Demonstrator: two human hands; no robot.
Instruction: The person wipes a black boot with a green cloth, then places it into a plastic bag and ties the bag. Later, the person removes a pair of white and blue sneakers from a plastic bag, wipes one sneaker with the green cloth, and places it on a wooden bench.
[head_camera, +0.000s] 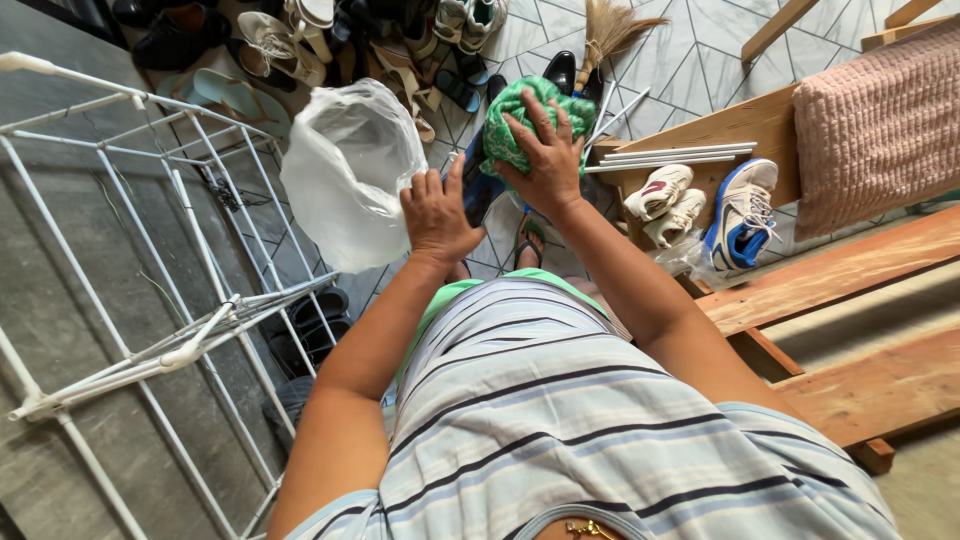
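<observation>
Floor (700, 60) of pale tile with thin dark lines carries everything here, and most of it is crowded. Biggest is the white wire drying rack (150, 300), folded flat along the floor's left edge, its rods running right up beside the person's left arm. Wooden planks (850, 280) lie along the right edge, with a pink knitted cushion (880, 120) resting on the wooden frame toward the top right corner. A clear plastic bag (350, 180), puffed open, sits just left of the left hand (437, 215); I cannot tell whether the fingers pinch it. That hand is curled around the near end of a dark blue shoe (478, 185), holding it up in front of the body. The right hand (548, 155) is spread and pressed down on a green cloth (530, 115), gripping it against the shoe's upper part, so the cloth hides most of the shoe. A blue-and-white sneaker (742, 215) and a pair of small white sneakers (665, 200) lie just right of the right forearm. Sandals and shoes (300, 40) pile along the top edge, and a straw broom (610, 35) leans among them behind the cloth.
</observation>
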